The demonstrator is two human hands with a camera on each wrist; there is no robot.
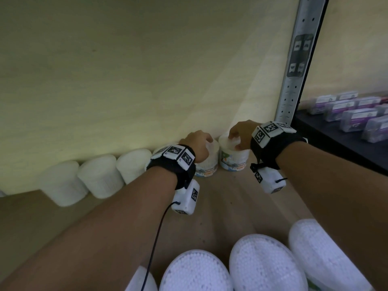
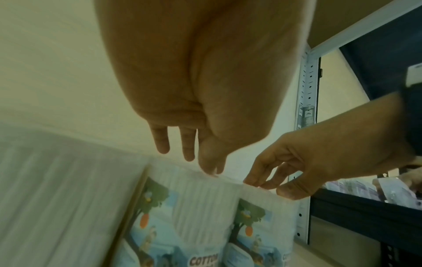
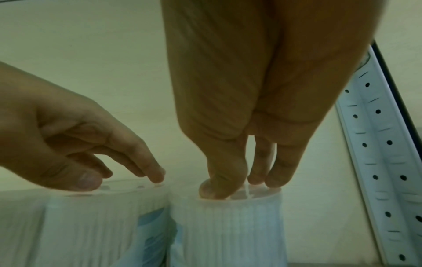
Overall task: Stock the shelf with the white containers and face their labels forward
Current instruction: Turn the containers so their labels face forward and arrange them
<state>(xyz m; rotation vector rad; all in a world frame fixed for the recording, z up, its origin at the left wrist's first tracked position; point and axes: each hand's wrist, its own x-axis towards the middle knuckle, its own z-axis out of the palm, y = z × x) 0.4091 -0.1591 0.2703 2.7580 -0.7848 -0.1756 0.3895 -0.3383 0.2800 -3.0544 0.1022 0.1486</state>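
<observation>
Fingertips (image 3: 274, 180) pressing two container lids
Left hand (image 1: 198, 143) and right hand (image 1: 241, 134) are each resting extended fingers atop adjacent labelled white containers (image 1: 233, 157), gripping nothing.

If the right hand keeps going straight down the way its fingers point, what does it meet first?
The right hand points down at the rightmost container; its fingertips already seem to rest on the lid, so it would only press into that, not the upright post.

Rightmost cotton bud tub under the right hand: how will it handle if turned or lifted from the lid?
The tub is probably light: packed with cotton buds. Its squat, upright shape should resist tipping. Right hand fingertips touching the smooth lid may slip.
</observation>
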